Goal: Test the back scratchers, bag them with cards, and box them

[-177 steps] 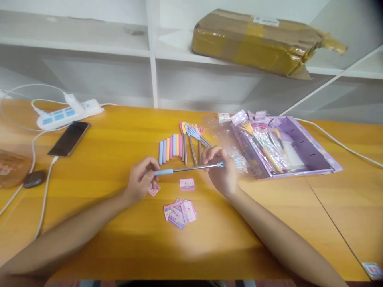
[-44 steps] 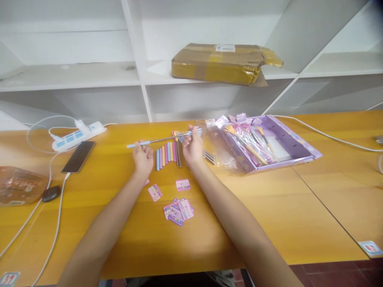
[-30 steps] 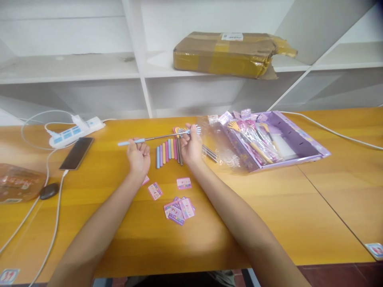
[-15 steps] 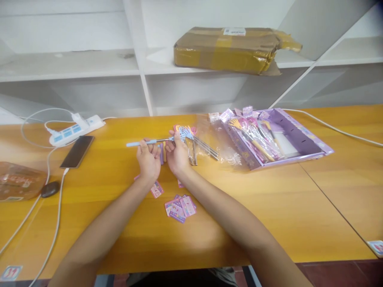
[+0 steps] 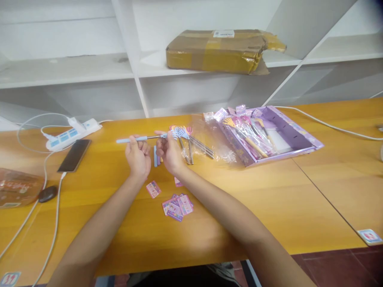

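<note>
A back scratcher [image 5: 124, 140] with a pale blue handle and a thin metal rod lies level across both hands. My left hand [image 5: 139, 158] is closed round its handle. My right hand [image 5: 172, 153] pinches its other end near the blue hand-shaped head, which my fingers partly hide. Just beyond my right hand, several metal back scratcher rods [image 5: 203, 147] with blue, pink and yellow hand-shaped heads rest on the table. Blue, purple and yellow handles [image 5: 156, 156] lie between my hands. Small printed cards [image 5: 177, 206] are piled nearer me, and a single card [image 5: 153, 189] lies apart.
To the right, a purple box [image 5: 299, 129] holds bagged back scratchers [image 5: 248, 135]; clear plastic bags [image 5: 221, 149] lie beside it. A phone [image 5: 74, 155], a power strip [image 5: 72, 134], a dark mouse-like object [image 5: 48, 194] and cables are left. A taped carton [image 5: 215, 54] sits on the shelf.
The view has shifted slightly, so most things appear a little further left. My hands keep the same hold on the back scratcher, and more of the handles between them shows.
</note>
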### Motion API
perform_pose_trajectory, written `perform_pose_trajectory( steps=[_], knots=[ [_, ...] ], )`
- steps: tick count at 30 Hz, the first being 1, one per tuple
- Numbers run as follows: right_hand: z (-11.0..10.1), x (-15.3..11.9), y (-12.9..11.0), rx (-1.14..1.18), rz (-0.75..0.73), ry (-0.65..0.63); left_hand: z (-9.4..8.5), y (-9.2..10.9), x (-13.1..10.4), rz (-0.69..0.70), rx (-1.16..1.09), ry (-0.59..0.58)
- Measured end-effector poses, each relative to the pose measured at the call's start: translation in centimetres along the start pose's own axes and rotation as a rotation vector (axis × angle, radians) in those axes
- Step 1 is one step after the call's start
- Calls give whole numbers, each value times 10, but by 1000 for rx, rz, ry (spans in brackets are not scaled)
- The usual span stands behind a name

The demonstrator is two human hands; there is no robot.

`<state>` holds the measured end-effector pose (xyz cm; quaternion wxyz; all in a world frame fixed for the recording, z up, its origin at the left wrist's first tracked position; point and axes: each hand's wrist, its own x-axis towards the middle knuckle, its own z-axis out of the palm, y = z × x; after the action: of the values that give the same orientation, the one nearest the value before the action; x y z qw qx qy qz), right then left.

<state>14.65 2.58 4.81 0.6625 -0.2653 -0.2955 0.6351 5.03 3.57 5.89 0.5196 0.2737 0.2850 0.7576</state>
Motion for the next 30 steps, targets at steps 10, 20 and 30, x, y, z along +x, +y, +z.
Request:
perform_pose_trajectory(
  steps=[10, 20, 30],
  knots=[
    [-11, 10, -2, 51, -22, 179, -3, -9, -10, -137, 69, -9],
    [-95, 67, -101, -57, -372, 542, -48, 64, 88, -68, -39, 255],
    [-185, 81, -178, 0, -295, 607, -92, 90, 119, -133, 33, 410]
  ],
)
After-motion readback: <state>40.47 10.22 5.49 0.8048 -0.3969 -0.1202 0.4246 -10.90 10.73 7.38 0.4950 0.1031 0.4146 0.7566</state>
